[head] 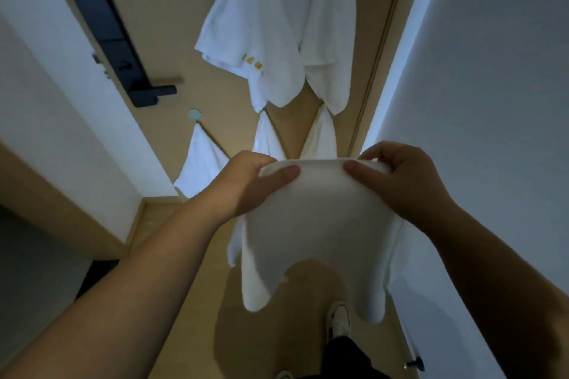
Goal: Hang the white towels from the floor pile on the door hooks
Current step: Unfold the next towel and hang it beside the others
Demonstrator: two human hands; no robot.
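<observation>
Gripping the soft white terry towel by its top edge, left hand and right hand pinched it; five white towels hung at twelve o'clock on the tan wooden door.

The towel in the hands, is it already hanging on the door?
No, both hands, left and right, hold the towel away from the door.

i'm looking at what reads as a hotel room entry: a narrow passage between plain white walls, a tan wooden door with a black electronic lock and lever handle, and white towels hanging on it (one carries small yellow embroidery), pale wood floor below.
</observation>
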